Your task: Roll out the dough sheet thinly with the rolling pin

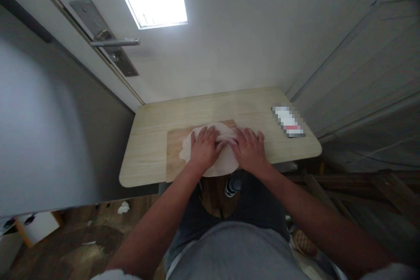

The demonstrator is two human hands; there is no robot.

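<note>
A thin, pale sheet of what looks like dough point(226, 164) lies over a light brown board point(175, 151) at the table's front edge. Its outline is uneven on the left, and a raised fold runs across its far part. My left hand point(205, 146) rests on the sheet with its fingers bent over the fold and the thumb pointing inward. On the other side, my right hand point(249, 146) grips the fold's right end, thumb close to the left one. The undersides of my fingers are hidden.
The small wood-toned table point(147, 140) stands against a white door point(229, 52) with a metal handle point(114, 43). A pixelated phone-like object point(288, 121) lies at the table's right. Wooden planks point(328, 192) are at lower right; crumpled white paper point(124, 208) lies on the floor.
</note>
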